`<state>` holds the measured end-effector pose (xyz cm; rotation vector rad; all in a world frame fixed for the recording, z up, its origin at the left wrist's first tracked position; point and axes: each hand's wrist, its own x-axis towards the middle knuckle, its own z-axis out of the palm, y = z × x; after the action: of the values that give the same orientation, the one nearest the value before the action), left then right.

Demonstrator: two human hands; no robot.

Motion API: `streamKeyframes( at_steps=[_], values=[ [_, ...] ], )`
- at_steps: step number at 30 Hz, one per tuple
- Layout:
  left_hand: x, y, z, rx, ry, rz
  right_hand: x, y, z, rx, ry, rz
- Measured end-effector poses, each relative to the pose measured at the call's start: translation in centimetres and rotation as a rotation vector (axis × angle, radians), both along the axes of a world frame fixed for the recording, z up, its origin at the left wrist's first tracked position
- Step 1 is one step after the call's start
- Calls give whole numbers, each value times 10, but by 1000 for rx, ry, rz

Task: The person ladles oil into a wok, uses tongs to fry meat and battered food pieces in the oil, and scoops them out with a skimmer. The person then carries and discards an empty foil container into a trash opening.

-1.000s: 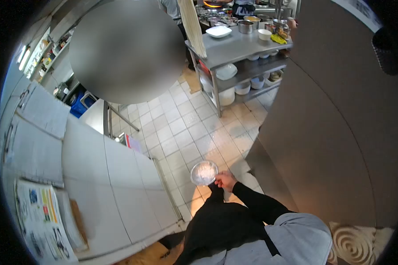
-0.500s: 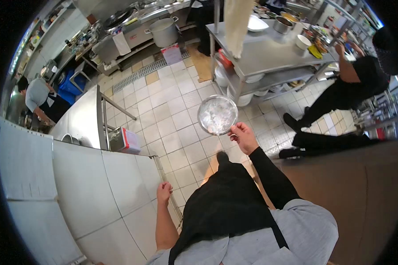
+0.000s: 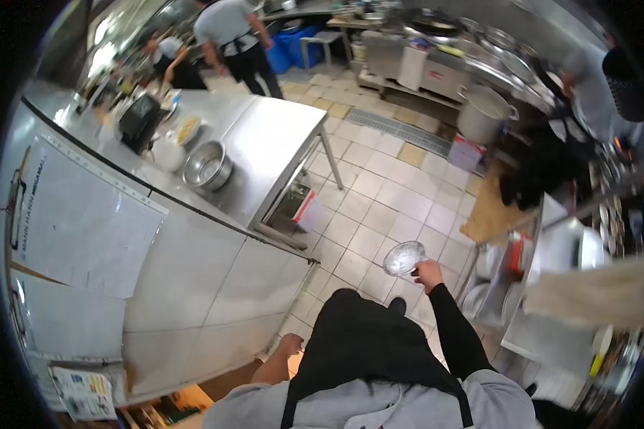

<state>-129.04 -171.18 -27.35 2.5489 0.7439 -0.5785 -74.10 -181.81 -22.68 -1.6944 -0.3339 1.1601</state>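
In the head view my right hand (image 3: 428,274) grips the rim of a shallow round metal dish (image 3: 403,258). White smears or powder cover its inside; I cannot make out exactly what they are. The dish is held out over the tiled floor, tilted a little. Down at my left side hangs my left hand (image 3: 290,344), its fingers loosely curled, with nothing seen in them. It is close to the white tiled half wall (image 3: 186,286).
Left of me is a steel table (image 3: 279,118) with a metal bowl (image 3: 207,166). A steel shelf table (image 3: 544,286) stands on the right. A large pot (image 3: 484,114) sits ahead by a floor drain (image 3: 401,132). Two people (image 3: 230,32) work at the back left, another person (image 3: 551,154) at the right.
My view has swung left, bringing the left steel table and clipboards further into sight. The shelf table has shifted right. The metal dish stays in my right hand, now seen more from the side.
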Motion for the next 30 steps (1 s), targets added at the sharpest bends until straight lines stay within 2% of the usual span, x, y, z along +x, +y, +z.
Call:
streamKeyframes(
  at_steps=[1,3,4,7,9,11,12,13,16,17,18,19,20,21,23,24,26,29,30],
  values=[
    [18,-3,-2,-109,-17,171,10,32,3,-55,113,-44],
    [44,5,-7,-329,-70,500,12,97,26,-66,130,57],
    [49,5,-34,-514,-115,828,15,133,33,-41,133,147],
    [101,32,-31,-254,-141,454,13,244,64,61,206,257],
    [140,60,-31,-493,-192,747,10,316,77,146,137,397],
    [167,91,-37,-588,-164,819,2,377,86,217,187,395],
    [176,109,-63,-557,-121,751,-1,407,91,259,214,410],
    [191,131,-62,-539,-88,739,-4,432,92,231,232,435],
    [246,200,-32,-656,-185,1455,-4,503,98,151,294,541],
    [265,224,-22,-609,-217,1482,-5,521,97,159,344,567],
    [268,250,-32,-357,-226,945,-7,538,95,161,398,589],
    [270,275,-47,47,-262,487,-10,549,94,152,453,610],
    [287,297,-46,-164,-250,799,-8,560,96,167,555,667],
    [297,311,-51,-61,-401,875,-2,568,99,137,495,737],
    [338,341,-2,-497,-575,1491,10,579,98,83,380,885],
    [352,348,4,-475,-583,1550,22,581,86,103,330,923],
    [374,360,8,-411,-600,1652,65,584,78,31,437,964],
    [372,361,-60,80,43,568,164,601,61,-42,467,993],
    [386,361,-53,-27,170,515,205,605,44,-60,424,902]
  ],
)
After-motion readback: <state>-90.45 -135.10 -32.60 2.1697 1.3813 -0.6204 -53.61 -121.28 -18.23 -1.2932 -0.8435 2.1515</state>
